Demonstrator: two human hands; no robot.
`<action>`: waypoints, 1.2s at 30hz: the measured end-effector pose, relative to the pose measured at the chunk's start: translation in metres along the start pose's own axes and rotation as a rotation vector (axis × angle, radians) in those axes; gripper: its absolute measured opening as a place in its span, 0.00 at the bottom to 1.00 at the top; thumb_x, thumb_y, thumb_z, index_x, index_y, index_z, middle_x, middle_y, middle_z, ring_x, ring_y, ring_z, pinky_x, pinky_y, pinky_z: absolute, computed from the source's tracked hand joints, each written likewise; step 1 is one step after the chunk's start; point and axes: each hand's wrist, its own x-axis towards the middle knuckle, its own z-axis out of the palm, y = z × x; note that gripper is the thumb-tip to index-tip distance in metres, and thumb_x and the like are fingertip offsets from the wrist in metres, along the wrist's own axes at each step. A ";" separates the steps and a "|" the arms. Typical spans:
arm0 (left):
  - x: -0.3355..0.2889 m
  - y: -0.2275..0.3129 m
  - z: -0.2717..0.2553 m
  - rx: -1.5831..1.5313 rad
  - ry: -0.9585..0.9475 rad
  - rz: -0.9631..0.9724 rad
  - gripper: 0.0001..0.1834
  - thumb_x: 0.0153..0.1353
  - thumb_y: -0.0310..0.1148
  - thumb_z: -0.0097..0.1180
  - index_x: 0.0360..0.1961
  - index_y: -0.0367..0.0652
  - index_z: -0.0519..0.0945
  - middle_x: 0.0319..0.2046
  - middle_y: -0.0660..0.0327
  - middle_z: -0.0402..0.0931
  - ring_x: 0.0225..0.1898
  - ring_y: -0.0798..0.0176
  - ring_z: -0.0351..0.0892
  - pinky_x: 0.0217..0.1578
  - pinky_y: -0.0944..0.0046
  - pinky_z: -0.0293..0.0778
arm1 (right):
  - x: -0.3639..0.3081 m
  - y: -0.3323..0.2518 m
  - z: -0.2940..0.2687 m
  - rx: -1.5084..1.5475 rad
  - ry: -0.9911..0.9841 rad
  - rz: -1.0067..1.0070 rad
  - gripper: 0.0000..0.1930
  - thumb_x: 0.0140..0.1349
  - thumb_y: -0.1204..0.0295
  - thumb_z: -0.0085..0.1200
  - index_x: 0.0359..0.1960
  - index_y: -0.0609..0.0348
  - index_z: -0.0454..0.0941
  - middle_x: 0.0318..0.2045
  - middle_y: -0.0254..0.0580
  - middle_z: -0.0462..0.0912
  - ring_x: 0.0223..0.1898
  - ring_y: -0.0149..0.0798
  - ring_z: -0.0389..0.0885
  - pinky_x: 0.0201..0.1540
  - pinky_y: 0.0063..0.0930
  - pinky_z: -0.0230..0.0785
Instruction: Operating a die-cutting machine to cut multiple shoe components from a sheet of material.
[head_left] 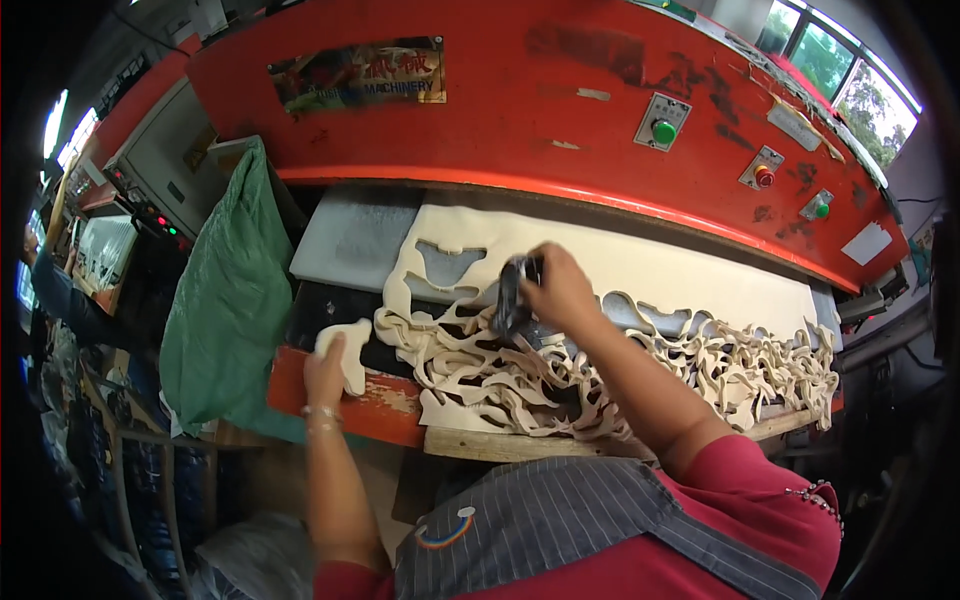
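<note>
My left hand (pixel 325 372) grips cream-coloured cut-out pieces (pixel 355 354) of soft sheet material, just left of the press bed. They seem to be stacked, but I cannot tell how many. In my right hand (pixel 563 288) is a dark cutting die (pixel 513 298), tilted over the sheet and slightly blurred. Beneath it spreads a cream sheet (pixel 640 256) with shaped holes along its near side. A tangle of curled offcuts (pixel 720 375) hangs from that side, toward me.
A large red press (pixel 480 110) spans the back, with a green button (pixel 663 131) and a red button (pixel 764 176). The sheet lies over a pale cutting board (pixel 350 235). A green plastic bag (pixel 230 300) hangs at left. A wooden edge (pixel 510 444) borders the bed; another person's arm (pixel 65 300) shows far left.
</note>
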 end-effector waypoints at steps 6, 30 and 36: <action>0.027 0.050 0.036 0.633 0.522 0.609 0.29 0.47 0.43 0.66 0.50 0.43 0.74 0.46 0.49 0.71 0.49 0.44 0.68 0.51 0.49 0.65 | 0.075 0.027 0.022 -0.314 -0.109 0.289 0.27 0.56 0.50 0.51 0.46 0.64 0.71 0.48 0.54 0.75 0.49 0.51 0.76 0.49 0.42 0.70; 0.052 0.064 0.173 0.558 -0.106 0.919 0.12 0.48 0.41 0.64 0.25 0.43 0.84 0.30 0.65 0.77 0.36 0.60 0.73 0.44 0.58 0.60 | 0.019 0.102 0.029 -0.146 0.090 -0.360 0.30 0.48 0.63 0.61 0.56 0.51 0.72 0.50 0.42 0.78 0.49 0.44 0.73 0.57 0.36 0.59; 0.050 0.066 0.172 0.617 -0.086 0.977 0.11 0.49 0.40 0.63 0.23 0.42 0.83 0.29 0.66 0.77 0.36 0.59 0.72 0.43 0.58 0.60 | 0.022 0.098 0.031 -0.128 0.180 -0.402 0.27 0.48 0.63 0.59 0.53 0.53 0.74 0.46 0.43 0.80 0.43 0.41 0.79 0.55 0.36 0.63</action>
